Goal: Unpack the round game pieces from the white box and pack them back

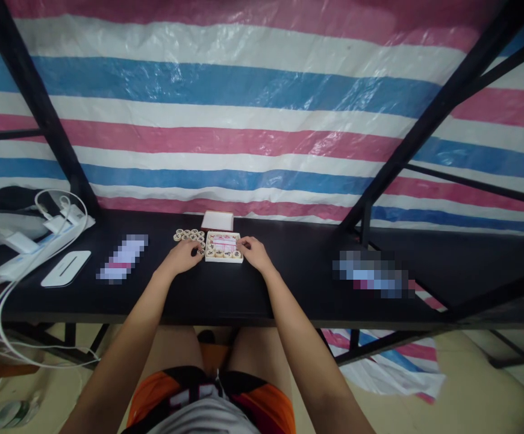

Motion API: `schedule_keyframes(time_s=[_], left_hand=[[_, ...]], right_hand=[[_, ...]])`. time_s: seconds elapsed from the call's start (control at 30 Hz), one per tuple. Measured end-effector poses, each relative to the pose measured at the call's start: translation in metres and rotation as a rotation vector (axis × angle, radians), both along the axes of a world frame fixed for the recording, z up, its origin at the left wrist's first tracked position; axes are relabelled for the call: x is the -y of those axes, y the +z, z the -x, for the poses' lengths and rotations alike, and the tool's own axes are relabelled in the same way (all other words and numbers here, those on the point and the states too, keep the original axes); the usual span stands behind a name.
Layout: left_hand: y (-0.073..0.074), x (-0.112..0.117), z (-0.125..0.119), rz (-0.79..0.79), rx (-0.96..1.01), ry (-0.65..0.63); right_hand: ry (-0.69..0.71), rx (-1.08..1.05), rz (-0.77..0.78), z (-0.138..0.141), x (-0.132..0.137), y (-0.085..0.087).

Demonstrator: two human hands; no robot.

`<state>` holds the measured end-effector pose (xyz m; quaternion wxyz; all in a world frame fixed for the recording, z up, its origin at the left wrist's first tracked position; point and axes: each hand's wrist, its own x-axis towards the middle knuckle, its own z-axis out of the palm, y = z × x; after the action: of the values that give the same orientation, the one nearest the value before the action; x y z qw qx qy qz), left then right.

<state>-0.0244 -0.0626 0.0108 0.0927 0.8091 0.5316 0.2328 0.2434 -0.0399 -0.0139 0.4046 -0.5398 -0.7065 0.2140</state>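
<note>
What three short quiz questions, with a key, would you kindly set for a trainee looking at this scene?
1. True or false: the right hand is at the left side of the white box.

2. Which of these is nearest the left hand?
A) the white power strip
B) the loose round pieces
C) the orange shorts

3. Fill in the blank: the plastic sheet behind the black table has stripes of pinkish red, white and ____.

Key: 1. False, it is at the right side; 2. B; 3. blue.
</note>
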Motion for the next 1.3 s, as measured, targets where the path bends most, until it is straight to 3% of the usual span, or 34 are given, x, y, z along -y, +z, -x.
schedule_keyframes(time_s=[0.53, 0.7, 0.8, 0.97, 1.3], left_hand=[[0.001, -0.002, 0.002, 0.048, 0.073, 0.018], [0.01, 0.005, -0.011, -0.057, 0.21, -0.013], [0.015, 0.011, -0.024, -0.079, 0.271, -0.09], [0.014, 0.013, -0.036, -0.093, 0.287, -0.14], [0.017, 0.017, -0.039, -0.057, 0.349, -0.175]], right_hand=[[0.008, 0.019, 0.013, 0.0, 0.001, 0.002], [-0.051, 0.121, -0.227, 0.006, 0.012, 0.016], [0.077, 0.187, -0.356, 0.019, 0.024, 0.028], [0.361, 0.258, -0.412, 0.039, 0.039, 0.037], [0.378, 0.153, -0.37, 0.04, 0.038, 0.035]])
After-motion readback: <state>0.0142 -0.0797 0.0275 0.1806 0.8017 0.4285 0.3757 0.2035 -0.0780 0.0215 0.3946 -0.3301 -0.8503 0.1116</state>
